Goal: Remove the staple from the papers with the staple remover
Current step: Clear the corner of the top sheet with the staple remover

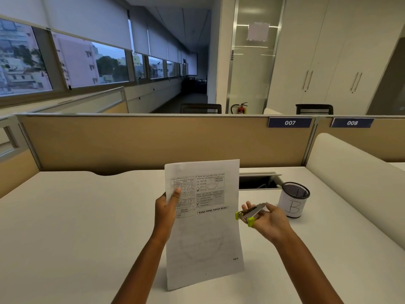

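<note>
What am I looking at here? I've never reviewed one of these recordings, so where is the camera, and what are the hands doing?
There is one picture, from a camera worn on a person's head, looking forward and down. No robot: just two bare hands over a white desk. The left hand holds up the papers by their left edge. The right hand, palm up, carries a staple remover with green tips. A mesh pen cup stands on the desk at right. I cannot make out the staple.

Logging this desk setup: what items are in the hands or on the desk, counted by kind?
Papers, held in the left hand: 1 set
Staple remover, lying on the open right hand: 1
Mesh pen cup, on the desk: 1
Total: 3
</note>
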`<state>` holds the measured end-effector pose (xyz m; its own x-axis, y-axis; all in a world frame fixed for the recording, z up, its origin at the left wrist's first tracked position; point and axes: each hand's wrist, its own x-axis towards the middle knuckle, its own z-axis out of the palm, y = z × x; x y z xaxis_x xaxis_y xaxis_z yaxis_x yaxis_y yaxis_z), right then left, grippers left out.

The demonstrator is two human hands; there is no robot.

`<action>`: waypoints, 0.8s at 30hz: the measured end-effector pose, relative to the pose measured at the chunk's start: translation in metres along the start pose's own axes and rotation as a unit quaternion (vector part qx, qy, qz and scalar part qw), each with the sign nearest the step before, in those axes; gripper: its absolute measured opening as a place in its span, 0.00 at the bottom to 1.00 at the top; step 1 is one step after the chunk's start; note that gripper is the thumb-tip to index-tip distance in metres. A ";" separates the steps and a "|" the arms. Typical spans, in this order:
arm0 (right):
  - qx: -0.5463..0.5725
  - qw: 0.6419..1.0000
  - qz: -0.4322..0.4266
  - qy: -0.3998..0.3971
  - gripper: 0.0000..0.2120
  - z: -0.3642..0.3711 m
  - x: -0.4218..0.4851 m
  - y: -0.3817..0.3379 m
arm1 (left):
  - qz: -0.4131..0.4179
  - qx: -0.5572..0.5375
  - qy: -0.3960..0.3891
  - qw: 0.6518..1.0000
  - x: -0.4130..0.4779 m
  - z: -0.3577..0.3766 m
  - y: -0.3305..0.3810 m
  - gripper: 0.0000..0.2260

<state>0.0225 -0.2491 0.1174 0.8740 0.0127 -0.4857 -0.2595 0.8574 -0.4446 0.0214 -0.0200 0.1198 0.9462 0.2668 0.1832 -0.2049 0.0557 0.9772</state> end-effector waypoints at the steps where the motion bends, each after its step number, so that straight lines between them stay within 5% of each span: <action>1: -0.006 1.000 -0.007 -0.010 0.20 0.006 -0.004 -0.003 | 0.002 0.000 -0.002 1.000 0.000 0.000 0.001 0.05; 7: -0.033 0.974 -0.107 -0.197 0.04 0.049 -0.030 -0.012 | 0.018 -0.003 -0.009 1.000 -0.003 0.007 0.006 0.06; 12: -0.169 0.897 -0.205 -0.353 0.14 0.082 -0.056 -0.011 | 0.044 0.014 -0.023 0.999 -0.007 0.017 0.009 0.08; 20: -0.342 0.785 -0.325 -0.402 0.25 0.117 -0.067 -0.013 | 0.110 0.091 -0.044 0.989 -0.014 0.027 0.014 0.11; 24: -0.398 0.752 -0.334 -0.405 0.22 0.119 -0.070 -0.013 | 0.133 0.111 -0.062 0.983 -0.017 0.029 0.017 0.05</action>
<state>0.0133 -0.1999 0.2464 0.7982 0.3016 0.5214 0.4678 0.2349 -0.8521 0.0090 -0.0512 0.1361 0.8925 0.1231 0.4339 -0.4029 -0.2148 0.8897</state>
